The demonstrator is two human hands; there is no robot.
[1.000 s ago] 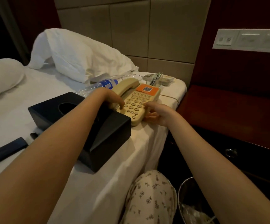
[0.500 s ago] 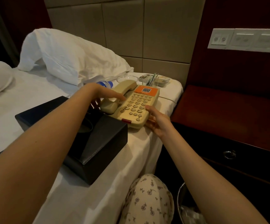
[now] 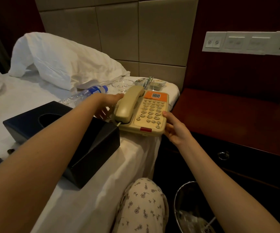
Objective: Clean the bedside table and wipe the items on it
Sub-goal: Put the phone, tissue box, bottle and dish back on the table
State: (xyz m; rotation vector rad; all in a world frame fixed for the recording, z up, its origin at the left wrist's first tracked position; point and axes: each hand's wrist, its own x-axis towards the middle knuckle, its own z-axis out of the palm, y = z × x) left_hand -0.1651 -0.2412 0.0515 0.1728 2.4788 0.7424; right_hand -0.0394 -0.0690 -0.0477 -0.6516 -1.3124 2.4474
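A beige desk telephone [image 3: 150,113] with an orange QR sticker lies on the white bed sheet at the bed's right edge, its handset [image 3: 129,105] in the cradle. My left hand [image 3: 104,105] holds the phone's left side, thumb up by the handset and fingers lower down along the edge. My right hand [image 3: 176,130] grips the right front corner, thumb on the keypad and fingers underneath. The dark red wooden bedside table [image 3: 228,118] stands just right of the phone.
A black tissue box [image 3: 88,148] sits on the bed under my left forearm. Behind the phone lie a water bottle [image 3: 88,93], a glass dish [image 3: 122,84] and a small tray of sachets [image 3: 154,83]. A metal waste bin [image 3: 182,195] stands on the floor.
My left hand slid from the keypad to the phone's left side. My right hand shifted along the right edge to the front corner. The phone turned slightly toward the table.
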